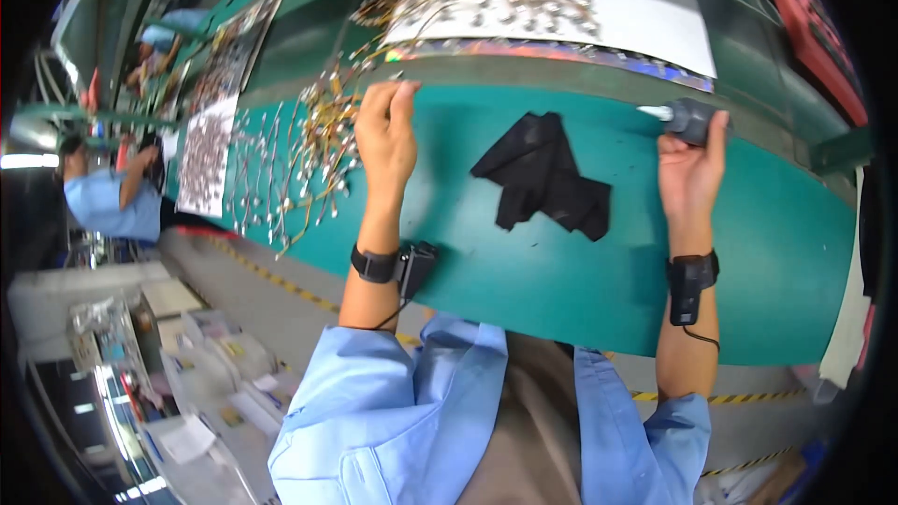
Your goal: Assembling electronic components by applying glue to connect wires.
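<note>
My right hand (687, 173) is raised above the right side of the green mat and grips a small dark grey squeeze bottle (690, 122) with a white nozzle that points left. At the left, my left hand (385, 136) is held up with its fingers curled together. What its fingertips hold, if anything, is too small to make out. Yellow and brown wires with small metal ends (327, 126) lie right beside that hand. Between my hands a crumpled black cloth (547, 173) rests on the green mat (533, 271), touched by neither.
Beyond the mat, many wired parts lie on a white sheet (645, 33). More thin wires (271, 168) spread at the left, beside another parts-covered sheet (206, 145). A red bin (814, 37) stands far right. Another person (112, 196) in light blue works at the far left.
</note>
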Demonstrator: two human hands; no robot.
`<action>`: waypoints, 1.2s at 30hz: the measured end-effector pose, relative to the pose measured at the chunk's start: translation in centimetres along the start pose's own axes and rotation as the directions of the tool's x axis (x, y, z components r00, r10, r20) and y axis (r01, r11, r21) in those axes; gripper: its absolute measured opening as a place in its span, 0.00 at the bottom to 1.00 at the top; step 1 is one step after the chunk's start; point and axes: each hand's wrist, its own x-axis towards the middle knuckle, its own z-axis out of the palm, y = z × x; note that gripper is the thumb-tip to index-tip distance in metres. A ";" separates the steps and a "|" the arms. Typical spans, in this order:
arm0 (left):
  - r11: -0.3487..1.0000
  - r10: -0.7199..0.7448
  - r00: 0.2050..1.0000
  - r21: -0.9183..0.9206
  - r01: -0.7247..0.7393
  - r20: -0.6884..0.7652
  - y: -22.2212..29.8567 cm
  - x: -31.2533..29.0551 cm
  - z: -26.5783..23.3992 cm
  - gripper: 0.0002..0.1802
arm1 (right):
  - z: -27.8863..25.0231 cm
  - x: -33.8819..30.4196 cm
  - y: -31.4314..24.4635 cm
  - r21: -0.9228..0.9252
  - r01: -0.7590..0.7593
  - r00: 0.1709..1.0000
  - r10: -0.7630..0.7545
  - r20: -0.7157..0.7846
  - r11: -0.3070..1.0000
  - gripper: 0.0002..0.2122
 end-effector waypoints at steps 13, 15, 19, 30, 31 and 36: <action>0.911 -0.094 0.987 0.388 0.139 -0.133 -5.1 -8.4 -9.6 0.06 | -0.1 -2.0 0.4 -0.115 0.010 0.998 -0.002 0.069 0.993 0.16; 0.891 -0.069 0.991 0.441 0.112 -0.112 -5.3 -7.2 -9.5 0.07 | 0.0 -2.1 0.6 -0.121 0.010 0.997 -0.001 0.071 0.993 0.16; 0.844 -0.005 0.998 0.536 0.036 -0.059 -5.3 -5.8 -9.0 0.10 | 0.0 -1.9 0.5 -0.118 0.007 0.999 -0.001 0.053 0.993 0.16; 0.733 -0.129 0.991 0.677 0.071 0.036 -6.0 -4.5 -7.8 0.11 | 1.4 -1.9 0.0 -0.104 0.027 0.999 -0.024 0.038 0.994 0.14; 0.735 -0.115 0.993 0.675 0.061 0.035 -5.8 -4.3 -7.9 0.11 | 1.4 -1.9 -0.2 -0.108 0.022 0.999 -0.019 0.026 0.994 0.14; 0.937 -0.345 0.929 -0.012 0.349 0.133 -4.1 -3.5 -9.9 0.12 | 1.2 -2.1 -0.1 -0.098 0.014 1.000 -0.015 -0.011 0.995 0.13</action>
